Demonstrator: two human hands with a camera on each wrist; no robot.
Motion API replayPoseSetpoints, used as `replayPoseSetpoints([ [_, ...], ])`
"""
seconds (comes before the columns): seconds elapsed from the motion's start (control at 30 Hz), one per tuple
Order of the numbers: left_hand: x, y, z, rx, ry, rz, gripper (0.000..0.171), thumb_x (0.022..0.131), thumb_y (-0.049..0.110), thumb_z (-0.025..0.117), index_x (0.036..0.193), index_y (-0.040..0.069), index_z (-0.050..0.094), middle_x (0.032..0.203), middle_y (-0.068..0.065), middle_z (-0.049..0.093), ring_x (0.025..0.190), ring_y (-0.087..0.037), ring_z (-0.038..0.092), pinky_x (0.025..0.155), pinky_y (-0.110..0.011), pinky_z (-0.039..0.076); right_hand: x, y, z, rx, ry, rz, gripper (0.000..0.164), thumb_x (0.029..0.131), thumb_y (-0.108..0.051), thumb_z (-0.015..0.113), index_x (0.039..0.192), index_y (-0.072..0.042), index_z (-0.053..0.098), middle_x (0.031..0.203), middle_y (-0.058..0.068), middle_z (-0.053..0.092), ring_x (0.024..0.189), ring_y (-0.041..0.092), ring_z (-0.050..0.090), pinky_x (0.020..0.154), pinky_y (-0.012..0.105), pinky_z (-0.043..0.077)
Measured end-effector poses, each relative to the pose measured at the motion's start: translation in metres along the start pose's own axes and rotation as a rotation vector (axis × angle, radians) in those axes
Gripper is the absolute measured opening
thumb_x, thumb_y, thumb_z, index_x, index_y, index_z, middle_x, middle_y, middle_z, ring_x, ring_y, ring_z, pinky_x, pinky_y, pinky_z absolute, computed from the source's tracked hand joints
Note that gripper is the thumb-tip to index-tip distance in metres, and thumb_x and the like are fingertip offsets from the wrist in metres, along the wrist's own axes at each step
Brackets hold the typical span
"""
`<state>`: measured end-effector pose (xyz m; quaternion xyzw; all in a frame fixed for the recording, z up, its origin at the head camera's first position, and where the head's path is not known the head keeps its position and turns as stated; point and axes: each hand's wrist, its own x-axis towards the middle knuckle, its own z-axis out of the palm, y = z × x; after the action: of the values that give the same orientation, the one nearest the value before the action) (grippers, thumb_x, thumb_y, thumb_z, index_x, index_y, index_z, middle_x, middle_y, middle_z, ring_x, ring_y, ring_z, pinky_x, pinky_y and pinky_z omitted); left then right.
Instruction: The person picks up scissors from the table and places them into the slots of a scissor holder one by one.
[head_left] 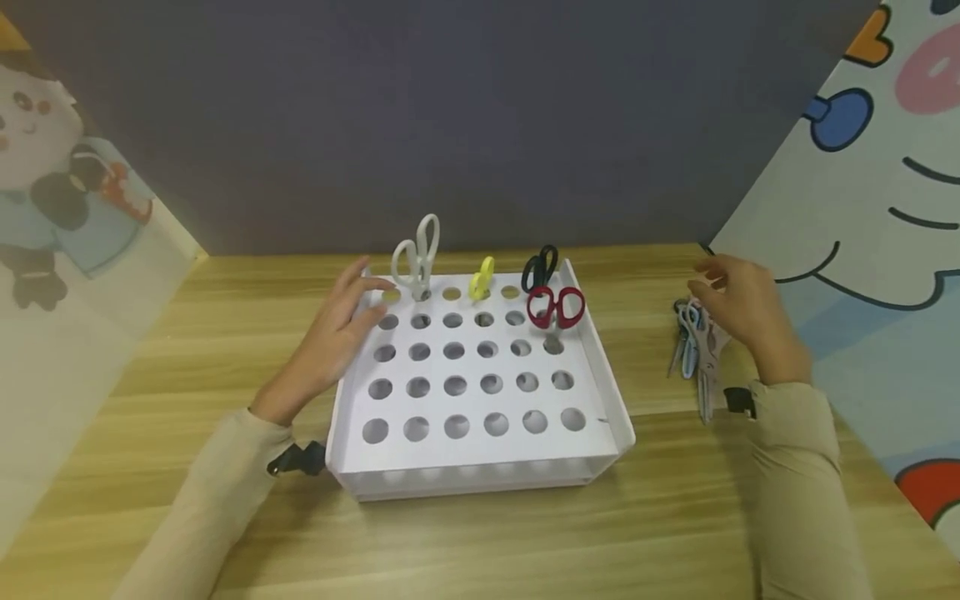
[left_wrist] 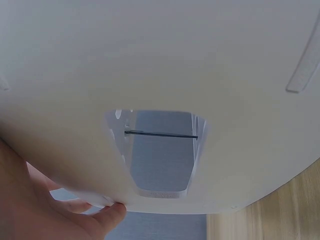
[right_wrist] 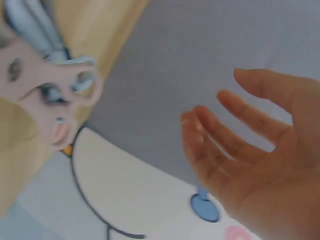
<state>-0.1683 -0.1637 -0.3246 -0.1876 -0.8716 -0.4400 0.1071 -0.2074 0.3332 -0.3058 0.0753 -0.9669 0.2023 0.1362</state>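
My left hand (head_left: 330,337) holds the left back corner of a white rack (head_left: 435,454) with rows of round holes. Its thumb lies over the top and, in the left wrist view, its fingers (left_wrist: 112,216) bend round the panel's far edge. White scissors (head_left: 417,258), small yellow scissors (head_left: 482,279), black scissors (head_left: 540,268) and red-handled scissors (head_left: 555,308) stand handles-up in the back holes. At the right, my right hand (head_left: 742,308) hovers beside a small pile of scissors, pink scissors (head_left: 707,342) on top. Its fingers are loosely bent with nothing between them.
The wooden table (head_left: 480,550) meets a dark grey panel (head_left: 450,125) at the back. Cartoon-printed walls flank it, the right one (head_left: 885,333) close to my right hand. Dark wrist straps (head_left: 300,458) show at both sleeves.
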Motion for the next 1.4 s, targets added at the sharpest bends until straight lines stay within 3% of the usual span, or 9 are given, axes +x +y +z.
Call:
replayPoseSetpoints([
  [0.17,0.001,0.001,0.0,-0.001,-0.008,-0.004,0.028,0.091,0.022,0.047,0.115,0.009,0.053,0.149,-0.001,0.013,0.134,-0.031,0.014,0.102,-0.062,0.012,0.001,0.022,0.009,-0.042,-0.052,0.056,0.053,0.09,-0.037,0.049,0.124,0.003,0.046,0.117,0.033,0.048,0.098,0.047,0.047,0.074,0.058,0.04],
  [0.33,0.001,0.002,0.0,-0.002,-0.006,-0.005,0.028,0.091,0.021,0.047,0.115,0.009,0.054,0.149,-0.001,0.013,0.134,-0.032,0.015,0.102,-0.062,0.012,0.004,0.038,0.021,-0.079,-0.124,0.117,0.066,0.089,-0.045,0.045,0.126,0.009,0.04,0.113,0.038,0.046,0.097,0.051,0.045,0.08,0.061,0.036],
  [0.53,0.0,0.001,-0.001,-0.003,-0.007,-0.007,0.028,0.091,0.021,0.047,0.115,0.009,0.054,0.149,0.0,0.013,0.134,-0.031,0.014,0.102,-0.062,0.012,0.004,0.054,0.032,-0.119,-0.287,0.218,0.085,0.085,-0.057,0.043,0.132,0.012,0.026,0.119,0.044,0.033,0.107,0.058,0.03,0.083,0.066,0.031],
  [0.67,0.0,0.001,-0.001,-0.003,-0.004,-0.004,0.027,0.091,0.022,0.047,0.115,0.01,0.054,0.149,0.001,0.013,0.135,-0.03,0.014,0.102,-0.062,0.011,0.005,0.062,0.038,-0.128,-0.371,0.249,0.089,0.083,-0.057,0.046,0.134,0.011,0.021,0.121,0.044,0.031,0.106,0.058,0.032,0.083,0.064,0.033],
  [0.83,0.0,0.0,0.0,-0.003,-0.007,-0.007,0.027,0.092,0.023,0.046,0.115,0.01,0.054,0.149,0.001,0.012,0.135,-0.029,0.013,0.102,-0.062,0.011,0.006,0.068,0.044,-0.121,-0.377,0.263,0.084,0.083,-0.053,0.05,0.131,0.011,0.024,0.112,0.039,0.041,0.094,0.048,0.046,0.069,0.052,0.043],
  [1.07,0.0,0.001,0.0,-0.009,-0.011,-0.016,0.027,0.092,0.023,0.046,0.115,0.011,0.054,0.149,0.002,0.012,0.135,-0.03,0.013,0.102,-0.062,0.011,0.006,0.071,0.045,-0.125,-0.389,0.274,0.085,0.082,-0.054,0.049,0.13,0.012,0.026,0.117,0.04,0.037,0.103,0.053,0.038,0.08,0.06,0.037],
  [1.4,0.0,0.001,0.0,-0.009,-0.012,-0.018,0.027,0.092,0.022,0.046,0.115,0.009,0.054,0.149,0.002,0.012,0.135,-0.031,0.014,0.102,-0.063,0.012,0.004,0.069,0.047,-0.132,-0.353,0.256,0.082,0.083,-0.051,0.052,0.127,0.014,0.032,0.119,0.039,0.039,0.104,0.053,0.038,0.083,0.061,0.036],
])
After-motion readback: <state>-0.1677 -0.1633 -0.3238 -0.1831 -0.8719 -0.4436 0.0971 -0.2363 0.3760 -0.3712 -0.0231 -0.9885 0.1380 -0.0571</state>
